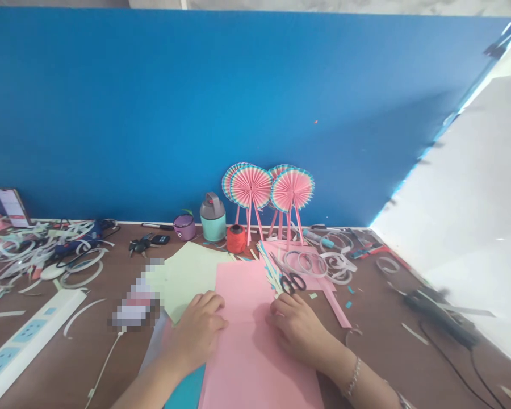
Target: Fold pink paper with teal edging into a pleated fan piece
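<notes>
A large pink sheet of paper [247, 352] lies in front of me, with a faint crease across it. My left hand [204, 324] has its fingers curled onto the sheet's left edge. At the right edge, my right hand [296, 326] holds the paper with bent fingers, the thumb partly hidden. Beneath the pink sheet, pale green paper [196, 272] and blue paper [189, 389] stick out to the left. Black-handled scissors [292, 282] rest just beyond my right hand, beside thin coloured paper strips [271, 270].
Pink folding-paper fans [251, 187] stand against the blue partition [174, 113]. A teal bottle [213, 218], purple pot [184, 226] and red container [236, 238] stand nearby. A power strip [29, 341] lies left, a black corded tool [443, 318] right, with white plastic loops [340, 267] behind.
</notes>
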A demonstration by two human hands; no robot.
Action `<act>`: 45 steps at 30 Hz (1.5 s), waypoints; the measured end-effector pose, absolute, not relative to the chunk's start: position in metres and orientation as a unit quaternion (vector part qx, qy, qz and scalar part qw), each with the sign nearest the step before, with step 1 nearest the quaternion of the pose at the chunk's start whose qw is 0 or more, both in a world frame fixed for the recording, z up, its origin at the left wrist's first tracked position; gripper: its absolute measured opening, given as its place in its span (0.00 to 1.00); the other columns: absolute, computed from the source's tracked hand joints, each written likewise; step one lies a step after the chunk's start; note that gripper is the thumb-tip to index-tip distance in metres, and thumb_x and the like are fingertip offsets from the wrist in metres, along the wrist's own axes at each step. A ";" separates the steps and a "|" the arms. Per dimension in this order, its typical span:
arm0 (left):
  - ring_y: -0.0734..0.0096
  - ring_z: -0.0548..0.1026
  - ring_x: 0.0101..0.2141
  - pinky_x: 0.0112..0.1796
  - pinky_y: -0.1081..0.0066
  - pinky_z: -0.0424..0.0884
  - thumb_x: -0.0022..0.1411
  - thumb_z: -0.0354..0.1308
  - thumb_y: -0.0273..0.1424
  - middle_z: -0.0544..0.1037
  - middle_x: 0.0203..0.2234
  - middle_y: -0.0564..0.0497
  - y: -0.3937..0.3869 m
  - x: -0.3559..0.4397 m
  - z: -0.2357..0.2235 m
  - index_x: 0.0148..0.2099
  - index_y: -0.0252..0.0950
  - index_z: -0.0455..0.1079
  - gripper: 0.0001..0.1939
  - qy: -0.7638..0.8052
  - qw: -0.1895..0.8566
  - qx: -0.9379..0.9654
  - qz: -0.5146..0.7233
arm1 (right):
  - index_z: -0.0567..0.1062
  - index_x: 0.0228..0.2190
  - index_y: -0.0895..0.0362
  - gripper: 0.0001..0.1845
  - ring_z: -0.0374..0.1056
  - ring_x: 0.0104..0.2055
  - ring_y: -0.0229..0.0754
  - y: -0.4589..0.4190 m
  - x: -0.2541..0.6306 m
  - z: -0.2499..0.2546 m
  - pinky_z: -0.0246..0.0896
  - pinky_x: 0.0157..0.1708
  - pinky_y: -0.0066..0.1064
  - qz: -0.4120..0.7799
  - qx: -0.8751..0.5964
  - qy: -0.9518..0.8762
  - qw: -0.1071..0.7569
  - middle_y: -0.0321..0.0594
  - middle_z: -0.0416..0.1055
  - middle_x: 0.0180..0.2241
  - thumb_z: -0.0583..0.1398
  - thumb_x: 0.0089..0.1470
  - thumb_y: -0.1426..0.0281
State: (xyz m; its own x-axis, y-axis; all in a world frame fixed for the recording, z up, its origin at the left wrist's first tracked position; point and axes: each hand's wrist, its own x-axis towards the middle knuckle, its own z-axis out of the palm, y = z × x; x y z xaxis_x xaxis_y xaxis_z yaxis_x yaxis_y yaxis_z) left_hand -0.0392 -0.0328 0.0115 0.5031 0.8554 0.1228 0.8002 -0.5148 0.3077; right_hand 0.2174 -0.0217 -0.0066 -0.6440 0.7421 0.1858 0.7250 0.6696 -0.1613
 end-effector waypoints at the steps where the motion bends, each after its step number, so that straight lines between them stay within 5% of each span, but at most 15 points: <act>1: 0.62 0.65 0.40 0.38 0.62 0.62 0.51 0.47 0.14 0.72 0.36 0.48 -0.031 -0.041 0.008 0.28 0.40 0.76 0.20 0.484 0.105 0.857 0.142 | 0.74 0.29 0.55 0.13 0.57 0.36 0.44 -0.021 0.218 -0.007 0.47 0.34 0.36 0.028 -0.397 -0.910 0.119 0.41 0.68 0.31 0.55 0.46 0.82; 4: 0.61 0.66 0.42 0.40 0.62 0.63 0.49 0.45 0.15 0.72 0.38 0.48 -0.025 -0.049 -0.001 0.25 0.39 0.73 0.19 0.500 0.110 0.835 0.201 | 0.74 0.31 0.56 0.13 0.57 0.34 0.44 -0.019 0.219 -0.012 0.47 0.33 0.36 -0.003 -0.372 -0.919 0.130 0.42 0.68 0.30 0.54 0.50 0.82; 10: 0.62 0.69 0.41 0.43 0.64 0.65 0.58 0.44 0.25 0.72 0.35 0.47 -0.018 -0.056 -0.002 0.37 0.37 0.68 0.12 0.547 0.100 0.721 0.413 | 0.75 0.36 0.56 0.16 0.61 0.33 0.44 -0.010 0.221 -0.018 0.51 0.32 0.35 0.021 -0.364 -0.906 0.214 0.42 0.70 0.29 0.52 0.49 0.83; 15: 0.69 0.70 0.23 0.27 0.72 0.64 0.62 0.45 0.39 0.71 0.20 0.52 -0.026 -0.035 0.009 0.29 0.36 0.69 0.17 0.563 0.362 0.678 0.302 | 0.74 0.37 0.55 0.15 0.64 0.34 0.43 -0.009 0.220 -0.015 0.57 0.33 0.35 0.091 -0.352 -0.865 0.345 0.42 0.72 0.31 0.51 0.52 0.80; 18: 0.75 0.65 0.15 0.19 0.74 0.58 0.60 0.44 0.51 0.72 0.16 0.51 -0.029 -0.017 0.014 0.24 0.34 0.66 0.27 0.551 0.533 0.603 0.219 | 0.73 0.38 0.54 0.15 0.64 0.34 0.43 -0.016 0.216 -0.010 0.59 0.34 0.35 0.106 -0.326 -0.869 0.358 0.42 0.72 0.31 0.51 0.55 0.78; 20: 0.75 0.65 0.14 0.16 0.76 0.54 0.58 0.44 0.55 0.71 0.15 0.52 -0.028 -0.008 0.015 0.27 0.34 0.67 0.29 0.572 0.553 0.561 0.229 | 0.72 0.40 0.54 0.16 0.64 0.34 0.43 -0.021 0.213 -0.007 0.59 0.33 0.35 0.084 -0.300 -0.887 0.340 0.43 0.71 0.31 0.50 0.55 0.79; 23: 0.71 0.68 0.17 0.17 0.75 0.58 0.60 0.47 0.49 0.68 0.15 0.55 -0.026 -0.001 0.014 0.31 0.35 0.67 0.22 0.604 0.481 0.566 0.289 | 0.71 0.41 0.55 0.17 0.63 0.33 0.43 -0.026 0.209 -0.003 0.59 0.32 0.35 0.054 -0.265 -0.917 0.294 0.44 0.71 0.32 0.48 0.54 0.80; 26: 0.69 0.69 0.22 0.24 0.71 0.64 0.64 0.43 0.37 0.68 0.17 0.53 -0.026 -0.002 0.018 0.31 0.36 0.69 0.17 0.595 0.298 0.662 0.345 | 0.69 0.44 0.55 0.18 0.64 0.35 0.44 -0.029 0.209 0.002 0.60 0.34 0.35 0.041 -0.263 -0.925 0.271 0.44 0.72 0.34 0.49 0.55 0.80; 28: 0.65 0.71 0.29 0.31 0.67 0.67 0.63 0.38 0.29 0.72 0.25 0.49 -0.028 -0.004 0.025 0.41 0.35 0.71 0.18 0.570 0.195 0.704 0.376 | 0.67 0.47 0.56 0.18 0.65 0.37 0.44 -0.030 0.211 0.003 0.61 0.36 0.36 0.007 -0.273 -0.913 0.304 0.45 0.71 0.36 0.50 0.55 0.78; 31: 0.58 0.66 0.47 0.45 0.59 0.62 0.57 0.42 0.22 0.70 0.46 0.43 -0.034 -0.003 0.035 0.59 0.37 0.60 0.27 0.534 0.079 0.754 0.374 | 0.65 0.50 0.57 0.21 0.65 0.42 0.45 -0.032 0.214 0.003 0.61 0.40 0.38 -0.087 -0.281 -0.867 0.402 0.46 0.70 0.39 0.53 0.53 0.79; 34: 0.56 0.66 0.46 0.44 0.58 0.59 0.55 0.45 0.18 0.71 0.45 0.44 -0.037 0.006 0.034 0.61 0.38 0.58 0.30 0.559 -0.060 0.779 0.279 | 0.65 0.48 0.56 0.23 0.63 0.46 0.48 -0.036 0.214 0.000 0.59 0.44 0.40 -0.162 -0.263 -0.828 0.469 0.47 0.69 0.41 0.58 0.49 0.80; 45: 0.59 0.67 0.39 0.40 0.60 0.62 0.60 0.46 0.19 0.71 0.39 0.44 -0.032 0.023 0.000 0.56 0.32 0.63 0.22 0.522 -0.008 0.849 0.078 | 0.70 0.29 0.56 0.08 0.59 0.33 0.41 -0.015 0.213 -0.020 0.47 0.33 0.34 -0.049 -0.379 -0.871 0.310 0.39 0.70 0.31 0.54 0.54 0.78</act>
State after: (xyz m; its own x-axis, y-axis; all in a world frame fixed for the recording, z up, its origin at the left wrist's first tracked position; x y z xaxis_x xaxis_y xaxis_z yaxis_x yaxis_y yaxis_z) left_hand 0.0225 -0.0325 -0.0005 0.4424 0.8858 0.1402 0.8883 -0.4543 0.0672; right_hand 0.2133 -0.0154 -0.0205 -0.5206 0.6303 0.5759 0.6905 0.7076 -0.1502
